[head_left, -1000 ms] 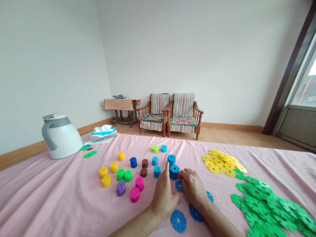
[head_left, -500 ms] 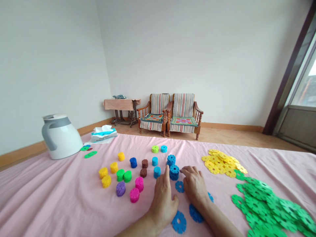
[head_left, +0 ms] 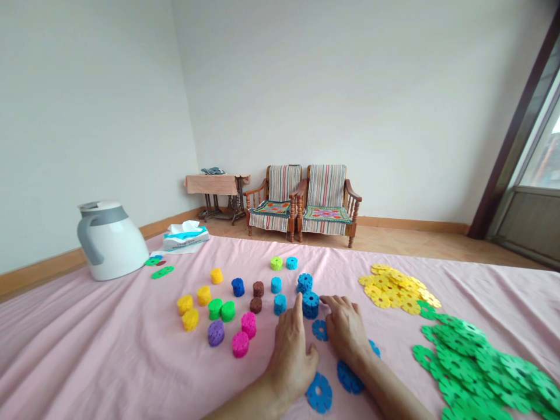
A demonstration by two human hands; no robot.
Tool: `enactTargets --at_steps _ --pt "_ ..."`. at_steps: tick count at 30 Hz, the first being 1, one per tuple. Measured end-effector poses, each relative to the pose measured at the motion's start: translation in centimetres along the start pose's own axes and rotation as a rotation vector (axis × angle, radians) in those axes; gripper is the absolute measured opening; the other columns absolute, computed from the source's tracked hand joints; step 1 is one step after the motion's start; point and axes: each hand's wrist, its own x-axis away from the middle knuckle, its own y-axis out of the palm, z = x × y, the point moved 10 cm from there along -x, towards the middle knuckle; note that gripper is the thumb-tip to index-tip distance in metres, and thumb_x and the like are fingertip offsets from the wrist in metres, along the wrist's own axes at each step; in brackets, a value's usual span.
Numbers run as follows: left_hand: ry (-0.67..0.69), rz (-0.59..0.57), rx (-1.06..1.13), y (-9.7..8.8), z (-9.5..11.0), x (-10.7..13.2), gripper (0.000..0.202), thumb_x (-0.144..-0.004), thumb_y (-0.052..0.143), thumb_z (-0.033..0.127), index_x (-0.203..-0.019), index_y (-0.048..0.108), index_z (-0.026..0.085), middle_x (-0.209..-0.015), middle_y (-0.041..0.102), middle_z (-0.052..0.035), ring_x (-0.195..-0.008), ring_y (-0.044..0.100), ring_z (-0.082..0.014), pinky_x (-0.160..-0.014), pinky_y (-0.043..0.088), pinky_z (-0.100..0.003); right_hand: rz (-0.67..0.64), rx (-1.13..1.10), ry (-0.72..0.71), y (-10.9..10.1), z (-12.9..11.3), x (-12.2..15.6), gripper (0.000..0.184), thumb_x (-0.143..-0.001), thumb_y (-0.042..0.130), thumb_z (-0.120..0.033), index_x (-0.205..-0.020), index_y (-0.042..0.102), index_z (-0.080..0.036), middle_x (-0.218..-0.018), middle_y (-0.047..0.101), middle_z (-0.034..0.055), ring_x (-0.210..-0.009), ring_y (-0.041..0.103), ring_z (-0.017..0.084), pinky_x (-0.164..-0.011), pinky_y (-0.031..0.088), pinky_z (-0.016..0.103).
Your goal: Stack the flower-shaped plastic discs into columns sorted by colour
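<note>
Flanking the nearer stack of round, notched blue plastic discs [head_left: 310, 307] on the pink cloth [head_left: 122, 356] are the left hand [head_left: 291, 351], thumb wide of its index finger, and the right hand [head_left: 346, 328], fingers loosely spread; whether either touches, I can't quite tell.

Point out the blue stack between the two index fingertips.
The front blue stack, between the index fingertips of the left hand and right hand. The rear blue stack stands behind it; pale blue stacks are farther left.
</note>
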Motion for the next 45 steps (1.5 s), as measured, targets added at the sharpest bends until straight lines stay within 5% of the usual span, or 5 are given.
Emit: enactTargets --at_steps 7,15,45 --pt "0.05 0.016 -0.013 0.1 -0.1 0.2 0.09 -0.061 0.047 0.001 -0.143 0.011 0.013 -0.136 0.038 -0.0146 -0.123 0.037 -0.0272 -0.104 0.031 -0.043 -0.029 -0.329 0.084 1.4 2.1 -1.1 0.058 -0.069 0.033 -0.004 -0.125 0.038 -0.019 -0.103 0.067 0.0039 -0.097 0.058 0.016 -0.086 0.039 0.032" --pt "0.074 -0.017 0.011 -0.3 0.3 0.7 0.092 -0.064 0.045 -0.001 -0.144 0.007 0.02 -0.117 0.051 -0.0103 -0.106 0.049 -0.0226 -0.098 0.039 -0.042 -0.107 -0.424 0.12 2.0 2.0 -2.6 0.058 -0.067 0.033 -0.004 -0.123 0.041 -0.018 -0.101 0.067 0.0062 -0.093 0.061 0.015 -0.085 0.043 0.031" --pt "0.09 -0.042 -0.043 -0.1 0.5 0.5 0.088 -0.065 0.045 -0.002 -0.143 0.01 0.017 -0.126 0.046 -0.0129 -0.113 0.045 -0.0239 -0.101 0.037 -0.043 -0.072 -0.456 0.046 2.2 1.9 -2.4 0.057 -0.067 0.033 -0.007 -0.122 0.043 -0.018 -0.094 0.065 0.0045 -0.088 0.059 0.018 -0.082 0.043 0.035"
